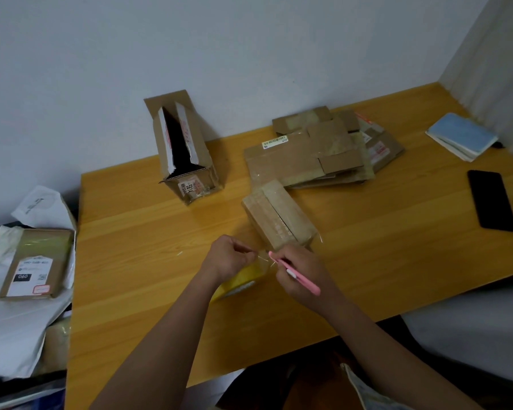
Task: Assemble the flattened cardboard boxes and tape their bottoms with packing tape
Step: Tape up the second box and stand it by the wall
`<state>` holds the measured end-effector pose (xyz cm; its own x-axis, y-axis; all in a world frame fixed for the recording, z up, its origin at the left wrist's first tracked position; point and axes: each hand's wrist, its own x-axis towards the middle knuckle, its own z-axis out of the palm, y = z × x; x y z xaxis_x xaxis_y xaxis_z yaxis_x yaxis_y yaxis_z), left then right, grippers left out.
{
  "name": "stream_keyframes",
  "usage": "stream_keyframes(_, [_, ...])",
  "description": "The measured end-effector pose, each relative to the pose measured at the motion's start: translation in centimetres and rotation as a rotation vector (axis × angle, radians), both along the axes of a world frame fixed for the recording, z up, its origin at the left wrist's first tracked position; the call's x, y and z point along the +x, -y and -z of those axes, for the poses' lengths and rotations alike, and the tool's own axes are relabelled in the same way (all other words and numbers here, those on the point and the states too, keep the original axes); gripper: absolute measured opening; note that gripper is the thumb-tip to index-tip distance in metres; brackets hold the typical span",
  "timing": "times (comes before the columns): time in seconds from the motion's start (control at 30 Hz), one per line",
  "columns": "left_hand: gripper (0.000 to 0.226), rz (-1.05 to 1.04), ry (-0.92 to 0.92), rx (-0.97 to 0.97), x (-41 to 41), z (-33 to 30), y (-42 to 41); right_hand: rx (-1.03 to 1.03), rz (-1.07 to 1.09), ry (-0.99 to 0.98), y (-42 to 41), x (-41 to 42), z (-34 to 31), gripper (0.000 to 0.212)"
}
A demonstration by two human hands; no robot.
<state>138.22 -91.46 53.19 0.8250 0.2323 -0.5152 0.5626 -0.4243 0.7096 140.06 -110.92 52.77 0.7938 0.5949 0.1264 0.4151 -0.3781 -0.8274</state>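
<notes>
A small assembled cardboard box (pixel 279 217) lies on the wooden table (pixel 148 261), its flap seam facing up. A strip of clear packing tape (pixel 262 258) stretches from its near end to a yellow tape roll (pixel 240 281) just below my hands. My left hand (pixel 230 257) pinches the tape. My right hand (pixel 299 272) grips a pink utility knife (pixel 296 273) with its tip at the tape. A taller assembled box (pixel 185 152) stands open at the back left. Several flattened boxes (pixel 320 149) are piled at the back.
A black phone (pixel 492 199) and a blue-covered notebook (pixel 462 136) lie at the table's right. Left of the table, a labelled parcel box (pixel 34 263) rests on white plastic bags (pixel 15 327). A wall runs behind the table.
</notes>
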Motion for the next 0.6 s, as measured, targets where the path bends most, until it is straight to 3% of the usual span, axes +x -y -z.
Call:
stream_keyframes(0.13, [0.006,-0.033,0.006,0.0,-0.2,0.0,-0.4,-0.14,-0.118,0.142,0.2,0.0,0.3,0.005])
stream_keyframes(0.3, [0.004,-0.016,0.011,0.042,-1.0,-0.1,-0.8,-0.073,-0.105,0.044,0.1,-0.1,-0.2,0.004])
stream_keyframes(0.5, [0.01,0.046,-0.03,0.14,-2.7,-0.1,-2.4,0.157,-0.031,-0.168,-1.4,-1.5,-0.3,0.007])
stream_keyframes(0.6, [0.009,0.027,0.001,0.129,-3.1,-0.3,-2.6,0.181,-0.005,-0.158,-2.3,-1.9,-0.2,0.005])
